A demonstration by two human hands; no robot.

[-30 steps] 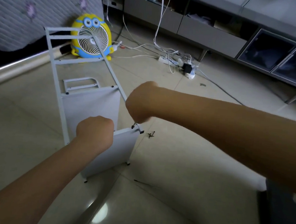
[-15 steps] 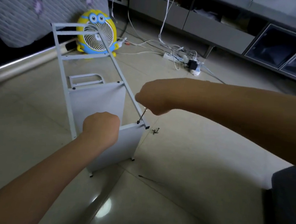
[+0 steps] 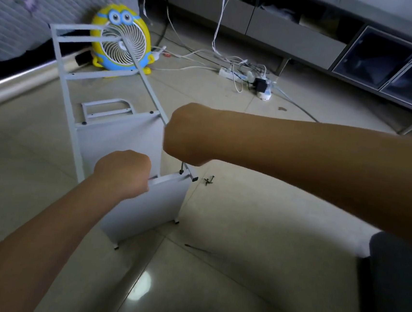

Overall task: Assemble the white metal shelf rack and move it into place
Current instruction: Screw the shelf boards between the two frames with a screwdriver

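The left hand (image 3: 123, 170) grips a panel of the white rack (image 3: 144, 205); the right hand (image 3: 188, 135) clenches a small tool (image 3: 181, 166) (tip on a corner screw (image 3: 181, 171)).

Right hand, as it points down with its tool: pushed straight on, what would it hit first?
Most likely the screw at the corner of the white shelf panel, directly under the tool gripped by the right hand; depth is not fully clear.
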